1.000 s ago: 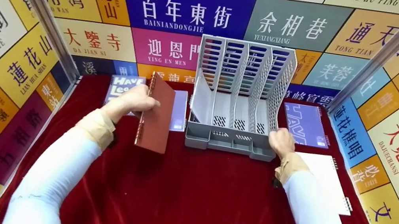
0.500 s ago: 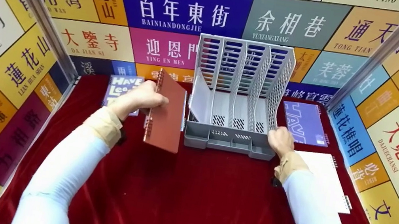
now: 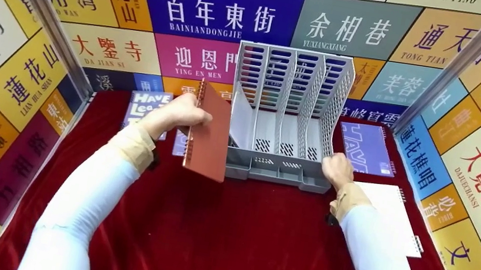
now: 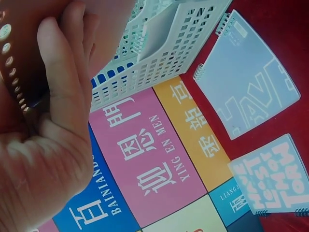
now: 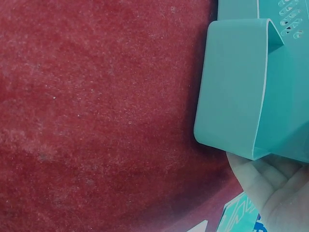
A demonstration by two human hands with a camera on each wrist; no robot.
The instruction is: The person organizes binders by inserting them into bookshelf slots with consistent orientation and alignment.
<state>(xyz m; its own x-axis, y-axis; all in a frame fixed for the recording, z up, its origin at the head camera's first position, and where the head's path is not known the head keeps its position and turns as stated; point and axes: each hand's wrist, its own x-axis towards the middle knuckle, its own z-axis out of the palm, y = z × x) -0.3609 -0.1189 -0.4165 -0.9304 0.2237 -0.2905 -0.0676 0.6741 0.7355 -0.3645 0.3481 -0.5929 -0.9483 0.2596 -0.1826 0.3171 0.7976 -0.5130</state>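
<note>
My left hand (image 3: 178, 115) holds a brown spiral notebook (image 3: 212, 145) upright by its coil-bound edge, thumb on the near cover. In the left wrist view, that hand's fingers (image 4: 65, 72) lie against the cover. The notebook stands just left of a grey file organizer (image 3: 277, 160) and hides part of its left side; whether they touch I cannot tell. A pale spiral notebook (image 3: 243, 118) leans in the organizer's leftmost compartment. My right hand (image 3: 338, 170) grips the organizer's front right corner; in the right wrist view, its fingers (image 5: 248, 176) curl against the front tray (image 5: 231, 87).
A purple lettered notebook (image 3: 143, 107) lies at the back left; another (image 3: 180, 145) is mostly hidden behind the brown one. At the right lie a purple notebook (image 3: 368, 150) and a white spiral pad (image 3: 389, 216). Sign-printed walls (image 3: 219, 11) surround the red cloth (image 3: 252, 243).
My left hand has carried the brown notebook rightward, close to the organizer, uncovering part of the purple notebook behind it. My right hand stays at the organizer's corner.
</note>
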